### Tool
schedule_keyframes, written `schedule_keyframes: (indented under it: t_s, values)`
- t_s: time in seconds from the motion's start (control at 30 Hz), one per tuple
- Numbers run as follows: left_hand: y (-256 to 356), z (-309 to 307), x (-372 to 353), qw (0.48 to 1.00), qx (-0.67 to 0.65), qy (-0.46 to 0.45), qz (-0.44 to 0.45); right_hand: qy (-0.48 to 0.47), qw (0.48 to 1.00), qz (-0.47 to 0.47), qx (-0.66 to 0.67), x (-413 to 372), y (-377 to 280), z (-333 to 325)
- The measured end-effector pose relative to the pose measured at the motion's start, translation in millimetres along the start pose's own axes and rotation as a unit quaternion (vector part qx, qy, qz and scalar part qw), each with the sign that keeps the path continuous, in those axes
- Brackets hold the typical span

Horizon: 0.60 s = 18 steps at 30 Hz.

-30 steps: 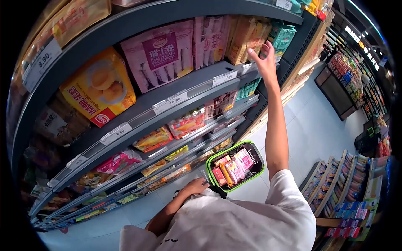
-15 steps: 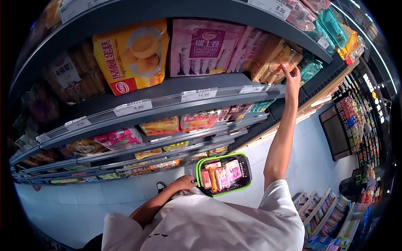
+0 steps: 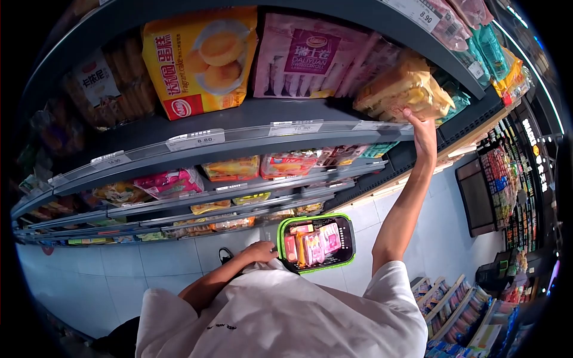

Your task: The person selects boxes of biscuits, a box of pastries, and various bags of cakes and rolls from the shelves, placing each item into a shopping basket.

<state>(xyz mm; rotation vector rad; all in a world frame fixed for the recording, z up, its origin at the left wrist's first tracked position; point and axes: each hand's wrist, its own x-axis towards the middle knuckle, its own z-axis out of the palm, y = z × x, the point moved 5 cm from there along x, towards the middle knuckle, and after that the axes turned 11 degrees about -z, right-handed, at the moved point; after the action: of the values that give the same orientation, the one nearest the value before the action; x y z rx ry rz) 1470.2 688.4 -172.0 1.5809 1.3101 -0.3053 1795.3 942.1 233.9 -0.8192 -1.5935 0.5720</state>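
Observation:
My right hand (image 3: pixel 423 132) is raised to an upper shelf and grips a yellow-orange snack bag (image 3: pixel 403 90), which tilts out over the shelf edge. Down at my waist, my left hand (image 3: pixel 260 252) holds the side of a green-rimmed black shopping basket (image 3: pixel 345 232). The basket carries several red, pink and orange packets (image 3: pixel 310 244). Next to the gripped bag, further left on the same shelf, stand pink Swiss roll bags (image 3: pixel 310 56) and a big yellow cake bag (image 3: pixel 200 59).
Grey store shelving (image 3: pixel 239 140) with price tags fills the left and top. Lower shelves hold more snack packets (image 3: pixel 170 182). A pale tiled floor (image 3: pixel 89 280) runs below. More racks (image 3: pixel 513 179) stand at the right, and low display stands (image 3: pixel 459 310) sit at the lower right.
My right hand went from reaching toward the shelf to gripping the yellow-orange bag and pulling it outward. My view shifted left and up. The basket stayed by my left hand.

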Motion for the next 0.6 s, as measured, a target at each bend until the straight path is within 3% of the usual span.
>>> schedule_keyframes:
  t_s: [0.07,0.17,0.23,0.3,0.37,0.5,0.57,0.6]
  values:
    - [-5,1,4,0.997,-0.016,0.066,0.030,-0.017,0.999,0.015,-0.029,-7,-3,4]
    - [-8,2,7,0.997,-0.027,0.068,0.033,-0.004,0.999,0.009,-0.036,-23,-21,18]
    - [-8,0,8,0.997,-0.025,0.064,0.037,-0.012,0.988,-0.010,-0.156,-31,-28,18]
    - [-7,-2,7,0.997,-0.020,0.060,0.042,0.017,0.992,-0.029,-0.125,-41,-38,25]
    - [-5,-4,5,0.997,-0.020,0.057,0.048,0.068,0.974,-0.085,-0.200,-52,-52,23]
    - [0,-10,1,0.995,-0.014,0.078,0.065,0.155,0.975,-0.156,0.012,-72,-125,46]
    - [7,-23,-4,0.990,-0.091,0.073,0.074,0.177,0.975,-0.127,0.033,-100,-97,25]
    - [13,-29,-5,0.988,-0.108,0.055,0.091,0.223,0.963,-0.092,0.117,-112,-90,31]
